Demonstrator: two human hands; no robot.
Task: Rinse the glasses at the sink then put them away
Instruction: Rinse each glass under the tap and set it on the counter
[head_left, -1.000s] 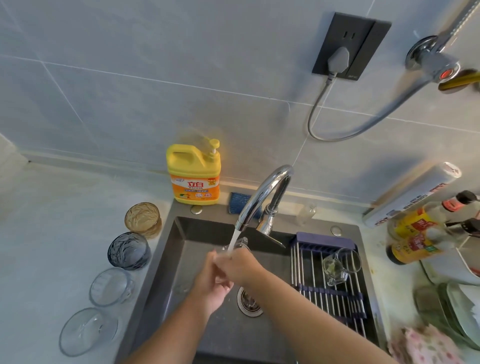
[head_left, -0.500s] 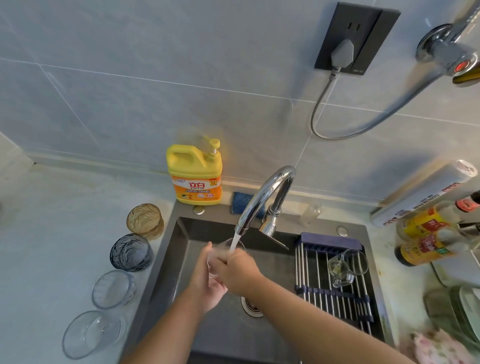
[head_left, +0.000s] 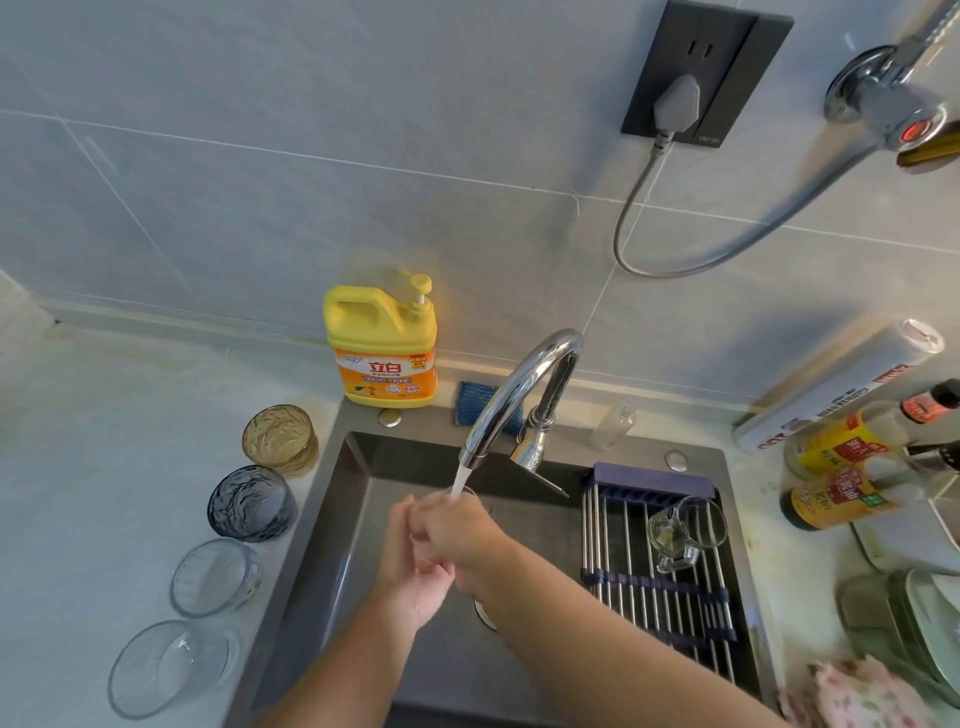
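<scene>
Both my hands meet in the dark sink (head_left: 332, 525) under the water running from the chrome faucet (head_left: 519, 384). A clear glass (head_left: 469, 492) sits between them, and only a bit of its rim shows. My left hand (head_left: 415, 571) cups it from the left. My right hand (head_left: 460, 530) curls over it from the right. Left of the sink, an amber glass (head_left: 279, 434), a blue glass (head_left: 250, 501) and two clear glasses (head_left: 214, 574) (head_left: 167, 666) stand in a row on the counter. A clear glass mug (head_left: 681, 530) lies on the roll-up rack (head_left: 654, 587).
A yellow soap bottle (head_left: 382, 345) and a blue sponge (head_left: 480, 405) stand behind the sink. Sauce bottles (head_left: 841, 478) and a foil roll (head_left: 841, 384) crowd the right counter. Dishes (head_left: 924, 618) and a floral cloth (head_left: 857, 696) lie at the lower right.
My hands stay under the stream with small shifts around the glass. My right hand now covers more of it than half a second ago.
</scene>
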